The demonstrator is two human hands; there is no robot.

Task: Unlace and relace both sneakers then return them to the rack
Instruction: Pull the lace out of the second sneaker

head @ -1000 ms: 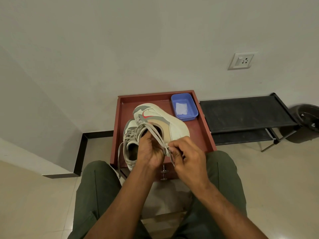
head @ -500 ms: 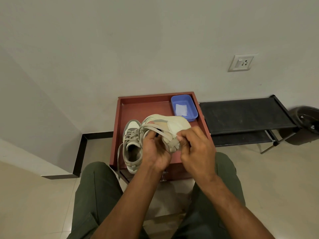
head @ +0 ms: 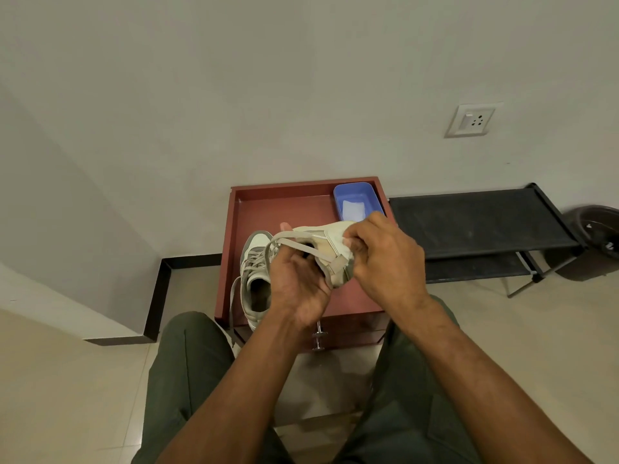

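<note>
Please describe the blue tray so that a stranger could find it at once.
Find the red-brown table against the wall. The blue tray sits in its far right corner, beside the black rack. It is the only blue thing, and holds something white.

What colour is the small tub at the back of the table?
Blue tub, seen in the head view.

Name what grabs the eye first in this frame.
Both hands at centre: the left hand and right hand hold a pale sneaker tipped up, its lace looped across. A second sneaker sits on the red-brown tray, and a black rack stands on the right.
</note>
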